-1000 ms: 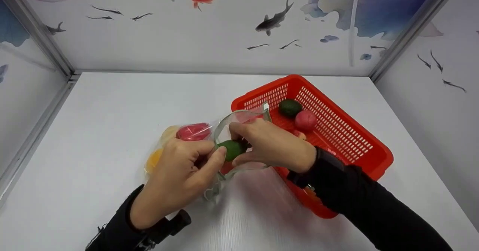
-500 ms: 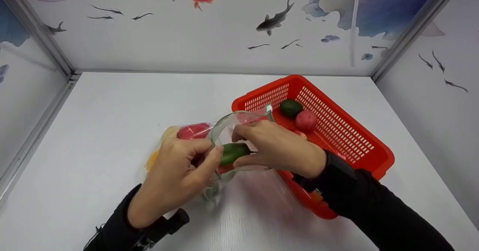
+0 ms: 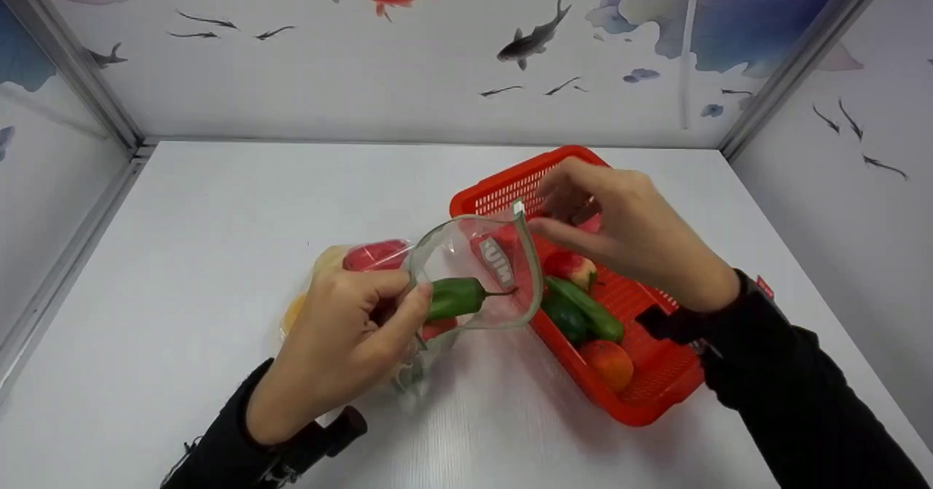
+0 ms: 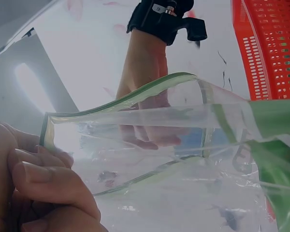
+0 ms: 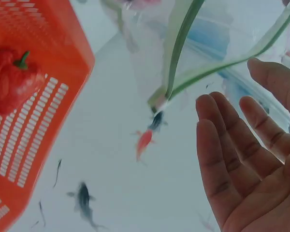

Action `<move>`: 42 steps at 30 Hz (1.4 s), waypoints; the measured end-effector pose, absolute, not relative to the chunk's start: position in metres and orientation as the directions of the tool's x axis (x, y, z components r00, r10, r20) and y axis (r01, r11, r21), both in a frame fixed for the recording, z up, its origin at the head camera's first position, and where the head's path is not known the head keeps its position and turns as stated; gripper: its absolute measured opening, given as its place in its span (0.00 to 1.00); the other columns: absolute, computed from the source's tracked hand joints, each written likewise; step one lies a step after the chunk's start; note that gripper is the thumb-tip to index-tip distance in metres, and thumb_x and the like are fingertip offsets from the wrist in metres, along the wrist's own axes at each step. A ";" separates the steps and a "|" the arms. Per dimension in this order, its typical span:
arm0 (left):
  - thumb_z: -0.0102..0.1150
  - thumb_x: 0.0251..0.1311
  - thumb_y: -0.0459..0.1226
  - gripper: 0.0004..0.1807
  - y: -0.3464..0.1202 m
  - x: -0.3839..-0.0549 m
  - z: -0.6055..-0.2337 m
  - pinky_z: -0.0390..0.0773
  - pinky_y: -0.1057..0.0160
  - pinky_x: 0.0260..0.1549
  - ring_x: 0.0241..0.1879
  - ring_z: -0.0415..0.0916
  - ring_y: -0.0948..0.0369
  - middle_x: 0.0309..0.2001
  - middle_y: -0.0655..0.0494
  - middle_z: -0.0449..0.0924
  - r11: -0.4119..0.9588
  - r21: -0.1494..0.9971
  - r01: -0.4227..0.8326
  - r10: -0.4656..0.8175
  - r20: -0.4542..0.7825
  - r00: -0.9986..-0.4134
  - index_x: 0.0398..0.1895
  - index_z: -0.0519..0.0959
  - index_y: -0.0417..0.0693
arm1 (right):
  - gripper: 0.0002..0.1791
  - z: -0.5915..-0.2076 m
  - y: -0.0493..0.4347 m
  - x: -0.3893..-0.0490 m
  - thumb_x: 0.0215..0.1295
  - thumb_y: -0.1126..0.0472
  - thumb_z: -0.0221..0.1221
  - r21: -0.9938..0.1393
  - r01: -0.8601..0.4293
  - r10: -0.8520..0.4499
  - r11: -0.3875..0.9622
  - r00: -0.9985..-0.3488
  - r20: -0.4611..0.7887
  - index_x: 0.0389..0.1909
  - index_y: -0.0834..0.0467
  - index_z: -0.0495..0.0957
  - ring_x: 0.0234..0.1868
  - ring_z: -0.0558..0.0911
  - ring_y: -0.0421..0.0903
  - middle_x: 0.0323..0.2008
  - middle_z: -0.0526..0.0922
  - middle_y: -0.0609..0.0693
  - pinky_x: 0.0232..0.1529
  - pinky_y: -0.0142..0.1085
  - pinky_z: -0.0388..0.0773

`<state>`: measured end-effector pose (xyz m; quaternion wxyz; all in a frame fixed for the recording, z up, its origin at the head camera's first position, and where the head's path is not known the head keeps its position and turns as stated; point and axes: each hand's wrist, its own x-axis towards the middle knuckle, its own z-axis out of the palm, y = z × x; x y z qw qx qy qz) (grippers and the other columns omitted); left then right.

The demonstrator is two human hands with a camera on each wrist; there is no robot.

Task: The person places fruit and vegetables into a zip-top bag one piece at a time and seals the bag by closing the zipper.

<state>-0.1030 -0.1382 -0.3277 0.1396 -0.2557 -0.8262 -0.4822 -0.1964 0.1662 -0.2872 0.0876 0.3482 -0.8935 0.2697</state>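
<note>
My left hand (image 3: 346, 347) pinches the near side of the mouth of a clear zip bag (image 3: 537, 285); the left wrist view shows its thumb and fingers (image 4: 58, 186) at the bag's corner. A green pepper (image 3: 458, 298) lies inside the mouth with its thin stem pointing right. Deeper in the bag are a red item (image 3: 375, 254) and yellow ones (image 3: 293, 318), partly hidden by the hand. My right hand (image 3: 627, 227) hovers over the basket beside the bag's far corner, holding nothing. In the right wrist view its fingers (image 5: 215, 169) are loosely extended.
An orange-red basket (image 3: 645, 410) stands at the right, against the bag's mouth. It holds a red-and-yellow fruit (image 3: 570, 267), a long green vegetable (image 3: 594, 313), a dark green one (image 3: 565, 320) and an orange fruit (image 3: 609, 365). A red bell pepper (image 5: 14, 79) shows in the right wrist view.
My right hand has let go of the green pepper inside the bag's mouth and moved up and right, out over the basket. My left hand has stayed on the bag.
</note>
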 end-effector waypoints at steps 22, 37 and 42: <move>0.62 0.71 0.33 0.27 -0.138 -0.101 -0.328 0.62 0.69 0.19 0.16 0.60 0.71 0.14 0.68 0.59 0.396 0.734 0.552 0.296 0.467 -0.833 0.12 0.66 0.51 | 0.33 -0.370 0.242 -0.282 0.68 0.56 0.73 -0.274 -0.371 -0.426 0.887 -0.888 -0.175 0.70 0.61 0.75 0.64 0.79 0.63 0.64 0.80 0.66 0.67 0.63 0.78; 0.61 0.72 0.33 0.25 -0.137 -0.101 -0.326 0.63 0.70 0.17 0.17 0.61 0.70 0.14 0.66 0.61 0.376 0.757 0.534 0.314 0.438 -0.842 0.13 0.69 0.50 | 0.21 -0.391 0.244 -0.280 0.65 0.65 0.72 -0.240 -0.416 -0.462 0.877 -0.867 -0.187 0.57 0.62 0.82 0.50 0.80 0.58 0.51 0.85 0.62 0.53 0.54 0.84; 0.61 0.72 0.33 0.25 -0.137 -0.102 -0.326 0.62 0.70 0.17 0.17 0.61 0.70 0.14 0.66 0.61 0.376 0.755 0.536 0.313 0.441 -0.841 0.13 0.68 0.50 | 0.20 -0.390 0.248 -0.280 0.63 0.64 0.73 -0.252 -0.419 -0.466 0.872 -0.869 -0.168 0.55 0.59 0.81 0.46 0.80 0.55 0.48 0.85 0.59 0.47 0.48 0.83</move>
